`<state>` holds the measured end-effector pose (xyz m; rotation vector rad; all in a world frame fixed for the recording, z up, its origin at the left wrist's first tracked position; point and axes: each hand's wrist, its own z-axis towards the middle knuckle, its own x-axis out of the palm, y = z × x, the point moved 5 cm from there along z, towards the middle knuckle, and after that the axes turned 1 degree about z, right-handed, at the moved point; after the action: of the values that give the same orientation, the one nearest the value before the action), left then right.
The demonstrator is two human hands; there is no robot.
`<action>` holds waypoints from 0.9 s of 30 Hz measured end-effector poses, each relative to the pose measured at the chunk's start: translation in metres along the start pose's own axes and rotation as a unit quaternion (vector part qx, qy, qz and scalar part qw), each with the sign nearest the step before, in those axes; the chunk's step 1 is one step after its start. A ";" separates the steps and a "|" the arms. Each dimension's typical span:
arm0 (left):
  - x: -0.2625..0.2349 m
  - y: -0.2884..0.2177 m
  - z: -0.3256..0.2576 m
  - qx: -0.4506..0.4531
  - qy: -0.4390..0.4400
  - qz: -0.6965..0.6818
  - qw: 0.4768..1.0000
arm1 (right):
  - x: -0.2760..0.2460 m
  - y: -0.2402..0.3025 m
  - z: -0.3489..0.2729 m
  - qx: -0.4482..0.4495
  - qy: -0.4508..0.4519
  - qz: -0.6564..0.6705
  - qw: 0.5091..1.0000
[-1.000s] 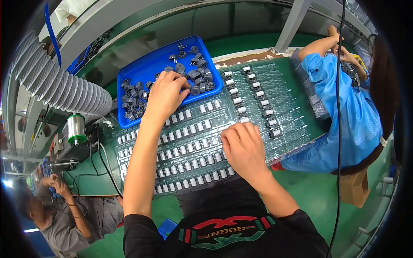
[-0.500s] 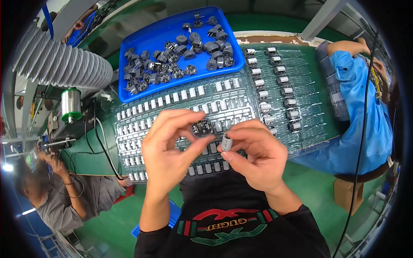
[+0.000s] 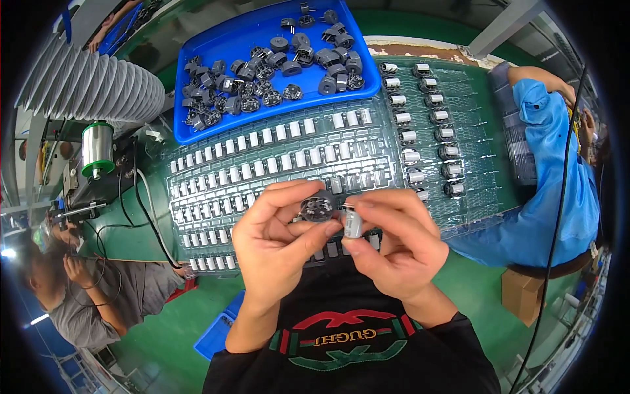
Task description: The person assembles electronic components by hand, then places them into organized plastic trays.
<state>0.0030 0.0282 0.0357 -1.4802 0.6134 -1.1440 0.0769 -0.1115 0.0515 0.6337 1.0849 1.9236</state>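
Between the fingertips of my left hand is a dark round plug housing, its inner side with small metal parts facing me. My right hand pinches a silver cylindrical capacitor upright by its ends, thumb below and forefinger above. The capacitor's top lies close beside the housing; I cannot tell whether they touch. Under and beyond both hands is a clear plastic tray with rows of similar silver capacitors, partly hidden by my hands.
A blue bin of dark housings stands behind the tray. Filled housings line a clear tray on the right. A solder spool and ribbed duct are at left. Co-workers in a blue garment and grey shirt sit either side.
My hands have come closer together and shifted slightly right. The housing has turned a little, and the capacitor now sits nearer to it. Both grips have held.
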 end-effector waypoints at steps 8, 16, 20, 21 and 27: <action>0.001 0.010 -0.014 -0.022 0.017 -0.167 0.986 | 0.003 -0.005 -0.006 -0.009 -0.056 -0.028 0.998; -0.001 0.006 -0.014 -0.063 0.012 -0.265 0.962 | 0.006 0.013 0.000 -0.070 0.027 -0.131 0.989; 0.000 0.005 -0.016 -0.060 0.023 -0.230 0.971 | 0.009 0.025 -0.001 -0.056 0.038 -0.153 0.986; 0.000 0.005 -0.015 -0.040 0.044 -0.227 0.972 | 0.010 0.025 0.000 -0.056 0.039 -0.152 0.986; -0.003 0.004 -0.016 0.004 0.074 -0.185 0.980 | 0.013 0.025 0.001 -0.080 0.076 -0.148 0.983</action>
<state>-0.0120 0.0230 0.0297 -1.5523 0.4417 -1.5522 0.0602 -0.1076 0.0741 0.2249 1.0399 1.7965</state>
